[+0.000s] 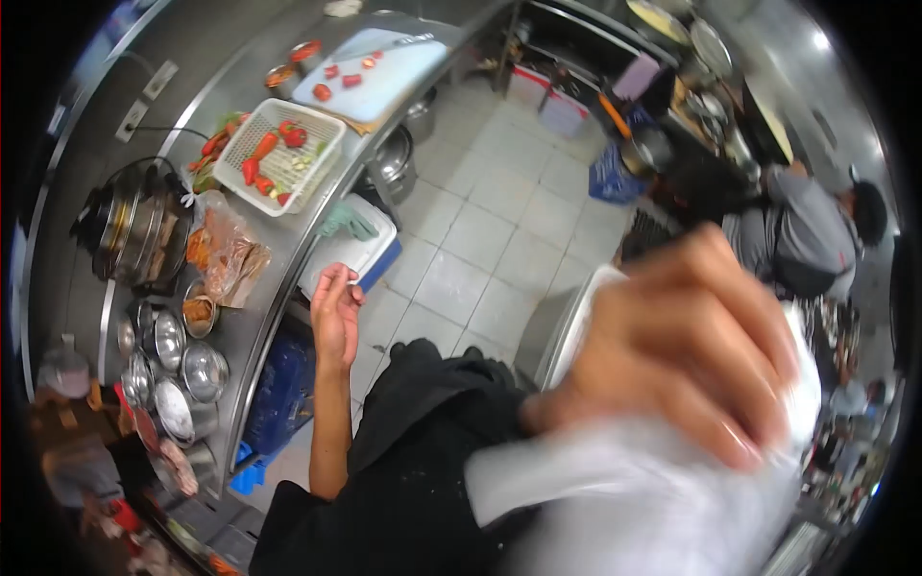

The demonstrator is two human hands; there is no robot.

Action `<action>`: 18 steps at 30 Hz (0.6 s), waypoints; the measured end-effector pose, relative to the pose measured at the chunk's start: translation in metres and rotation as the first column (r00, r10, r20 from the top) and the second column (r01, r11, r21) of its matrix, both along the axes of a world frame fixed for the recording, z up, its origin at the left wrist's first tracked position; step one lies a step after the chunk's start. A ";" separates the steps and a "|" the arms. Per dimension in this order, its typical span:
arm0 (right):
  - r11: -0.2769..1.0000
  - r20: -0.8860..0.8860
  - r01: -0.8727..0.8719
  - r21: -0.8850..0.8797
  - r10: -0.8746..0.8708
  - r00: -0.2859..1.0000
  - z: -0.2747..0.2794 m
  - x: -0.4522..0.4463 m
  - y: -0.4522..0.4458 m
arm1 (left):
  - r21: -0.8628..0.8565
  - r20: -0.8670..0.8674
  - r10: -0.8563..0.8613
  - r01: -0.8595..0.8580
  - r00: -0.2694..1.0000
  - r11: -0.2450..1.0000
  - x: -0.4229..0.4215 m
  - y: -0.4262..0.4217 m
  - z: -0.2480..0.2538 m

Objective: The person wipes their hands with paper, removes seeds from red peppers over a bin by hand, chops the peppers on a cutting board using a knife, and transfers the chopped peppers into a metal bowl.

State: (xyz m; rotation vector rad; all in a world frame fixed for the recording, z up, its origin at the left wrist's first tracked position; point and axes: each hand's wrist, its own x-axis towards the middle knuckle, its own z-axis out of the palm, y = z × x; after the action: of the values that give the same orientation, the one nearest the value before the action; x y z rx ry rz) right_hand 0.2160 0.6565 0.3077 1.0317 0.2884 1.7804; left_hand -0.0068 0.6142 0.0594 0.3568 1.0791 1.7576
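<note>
My left hand [336, 300] is held palm up, fingers loosely bent, and I see nothing in it. It is beside the steel counter's edge, nearest a white-lidded blue cooler box [357, 242] with a green glove [348, 221] on top. Very close to the camera, my right hand [682, 336] is smeared by motion. Its fingers are bent over a white cloth [643, 499], which hangs below and to its right. Part of the cloth is cut off by the frame's bottom edge.
The steel counter [288, 230] carries a white basket [280, 158] of red peppers, a cutting board [370, 72] with pepper pieces and a knife, a plastic bag [226, 245] and several metal bowls [204, 372]. A grey-clad person [802, 230] is at the right. A bin [567, 326] stands near my right hand.
</note>
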 end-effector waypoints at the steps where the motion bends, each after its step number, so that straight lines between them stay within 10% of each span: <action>1: 0.991 -0.094 0.008 0.130 0.005 0.996 0.001 -0.002 -0.001 | 0.000 0.005 0.014 -0.014 1.000 1.000 0.002 0.001 0.001; 3: 0.960 -0.169 0.042 0.277 0.005 0.986 0.002 0.010 -0.019 | -0.018 0.011 0.031 -0.030 0.999 0.999 0.005 0.001 0.000; 6: 0.988 0.467 -0.084 0.126 0.016 0.884 0.022 0.031 -0.044 | -0.027 0.017 0.004 -0.003 1.000 1.000 0.011 0.007 0.003; 7: 0.888 0.311 0.407 0.215 -0.458 0.833 0.011 -0.010 -0.044 | -0.041 0.012 -0.002 0.002 1.000 0.999 0.013 0.004 0.005; 9: 0.836 0.566 0.548 -0.027 -0.439 0.698 0.030 -0.006 -0.060 | -0.055 0.005 -0.047 0.048 0.999 0.997 0.015 0.004 0.001; 13: 0.562 -0.025 0.561 0.608 -0.692 0.721 -0.035 0.014 -0.011 | -0.059 0.000 -0.050 0.049 0.999 0.997 0.022 0.011 -0.005; 18: 0.383 -0.164 0.617 0.687 -0.746 0.645 -0.018 0.030 0.011 | -0.054 -0.008 -0.085 0.084 0.996 0.995 0.033 0.015 -0.002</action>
State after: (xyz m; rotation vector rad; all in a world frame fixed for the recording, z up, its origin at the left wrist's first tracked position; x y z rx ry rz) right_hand 0.2463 0.6677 0.2900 1.2371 -0.9276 1.1322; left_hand 0.0263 0.6288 0.0571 0.3740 1.1006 1.6506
